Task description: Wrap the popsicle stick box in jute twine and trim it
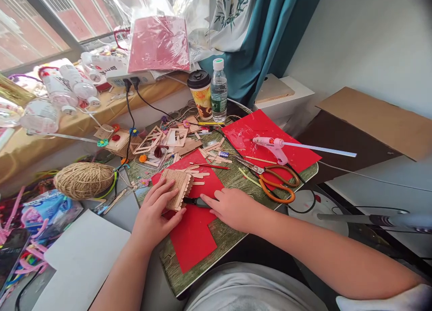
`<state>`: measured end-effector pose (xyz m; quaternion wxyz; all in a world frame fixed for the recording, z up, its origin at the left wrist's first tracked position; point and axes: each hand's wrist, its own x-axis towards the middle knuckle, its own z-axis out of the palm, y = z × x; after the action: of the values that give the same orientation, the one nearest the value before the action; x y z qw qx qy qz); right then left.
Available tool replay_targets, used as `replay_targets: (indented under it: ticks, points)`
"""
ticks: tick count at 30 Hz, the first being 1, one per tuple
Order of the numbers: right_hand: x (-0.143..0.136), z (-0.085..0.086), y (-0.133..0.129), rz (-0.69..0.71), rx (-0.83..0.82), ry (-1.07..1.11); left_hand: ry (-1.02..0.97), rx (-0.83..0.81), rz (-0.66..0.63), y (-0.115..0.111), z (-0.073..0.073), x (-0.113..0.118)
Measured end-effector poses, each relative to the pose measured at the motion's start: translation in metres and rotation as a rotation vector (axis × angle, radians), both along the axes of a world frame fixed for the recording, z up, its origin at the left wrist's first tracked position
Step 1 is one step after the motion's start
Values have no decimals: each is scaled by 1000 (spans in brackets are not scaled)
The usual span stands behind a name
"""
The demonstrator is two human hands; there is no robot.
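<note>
A small boxy craft-stick piece [173, 185] sits tilted on red paper [192, 239], its top wrapped in tan twine and its right edge lined with rounded stick ends. My left hand [153, 209] grips it, fingers over the top and thumb at the near side. Just right of it, my right hand [232, 207] holds a slim dark-handled tool [198, 203], index finger laid along the handle. The tool's far end meets the piece's lower right edge, where its tip is hidden. Loose craft sticks [199, 170] lie behind the piece.
Orange-handled scissors [278, 185] lie right of my right hand. Behind them a pink glue gun [273, 146] rests on red card [246, 126]. A lidded cup [201, 97] and water bottle [219, 92] stand at the back. A twine ball [84, 180] lies left; power cords hang behind.
</note>
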<state>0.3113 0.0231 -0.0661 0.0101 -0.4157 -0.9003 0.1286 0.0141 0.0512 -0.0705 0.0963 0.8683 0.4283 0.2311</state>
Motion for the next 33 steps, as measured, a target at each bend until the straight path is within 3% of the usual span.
replay_targets:
  ticks: [6,24,33]
  points:
    - [1,3,3,44,-29,1,16,0,2,1,0,-1]
    - [4,-2,2,-68,-65,3,4,41,10,3,-3,-1]
    - [11,-7,5,-34,-48,45,-11,39,7,3,-5,1]
